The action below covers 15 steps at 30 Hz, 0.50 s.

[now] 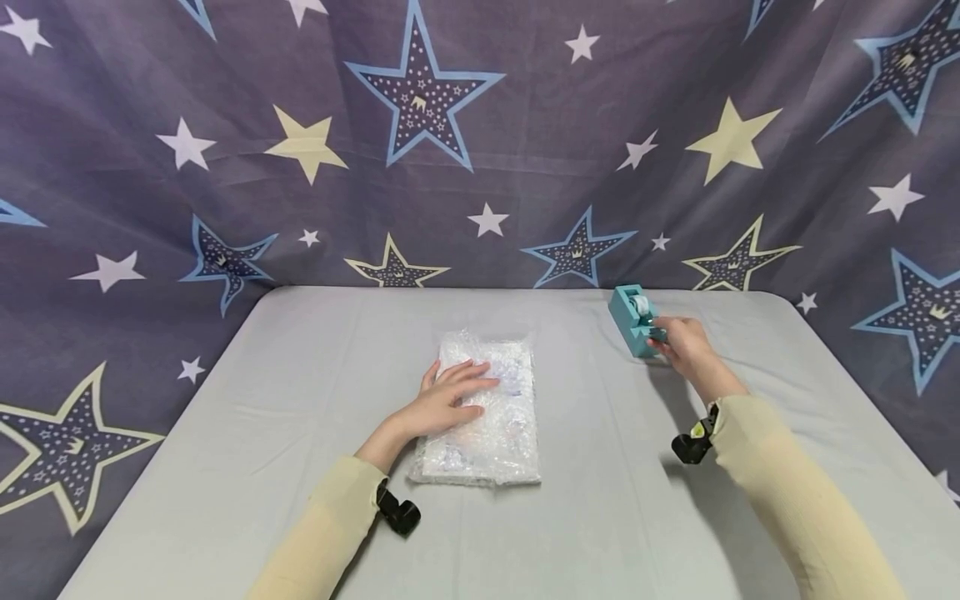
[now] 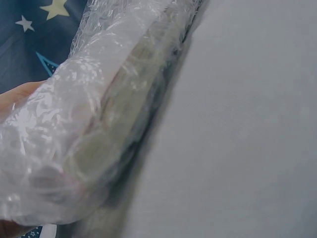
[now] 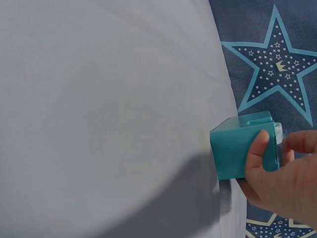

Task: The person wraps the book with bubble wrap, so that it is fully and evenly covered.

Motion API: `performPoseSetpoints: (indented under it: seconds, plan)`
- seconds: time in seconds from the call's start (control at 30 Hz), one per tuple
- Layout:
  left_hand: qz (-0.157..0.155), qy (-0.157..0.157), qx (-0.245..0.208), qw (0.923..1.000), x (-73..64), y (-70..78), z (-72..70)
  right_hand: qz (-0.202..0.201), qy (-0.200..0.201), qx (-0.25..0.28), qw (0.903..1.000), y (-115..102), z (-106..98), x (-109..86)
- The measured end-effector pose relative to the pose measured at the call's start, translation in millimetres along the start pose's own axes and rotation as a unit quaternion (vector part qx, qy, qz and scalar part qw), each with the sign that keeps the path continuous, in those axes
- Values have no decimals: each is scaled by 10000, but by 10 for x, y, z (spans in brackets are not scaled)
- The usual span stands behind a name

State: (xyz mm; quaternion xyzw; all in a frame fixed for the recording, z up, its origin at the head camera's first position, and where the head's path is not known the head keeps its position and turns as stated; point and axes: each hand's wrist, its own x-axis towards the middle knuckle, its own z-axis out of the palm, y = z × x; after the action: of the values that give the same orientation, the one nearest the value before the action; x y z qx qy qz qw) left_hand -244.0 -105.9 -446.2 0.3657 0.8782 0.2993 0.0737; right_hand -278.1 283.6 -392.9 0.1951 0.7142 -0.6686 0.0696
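A flat rectangular package (image 1: 513, 442) wrapped in clear bubble wrap lies mid-table in the head view. My left hand (image 1: 446, 404) rests on its upper left part, fingers spread and fairly straight. The left wrist view shows the wrap's edge (image 2: 94, 119) from close by, hiding most of that hand. At the back right stands a teal tape dispenser (image 1: 627, 321) with a roll of tape (image 1: 640, 305). My right hand (image 1: 686, 346) grips its near end. In the right wrist view the thumb lies against the teal front face (image 3: 233, 153), and the index finger bends near the clear tape.
A pale grey cloth covers the table (image 1: 315, 400). Behind and beside it hangs a dark curtain (image 1: 525, 150) printed with stars. Each wrist wears a small black camera, one on the left (image 1: 399, 512) and one on the right (image 1: 692, 446).
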Motion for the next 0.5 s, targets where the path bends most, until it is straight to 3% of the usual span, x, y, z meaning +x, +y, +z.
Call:
performPoseSetpoints:
  seconds: [0.5]
  plan:
    - [90,68,1,9999,2,8,-2,-3,307,657,9974,47,-1,4]
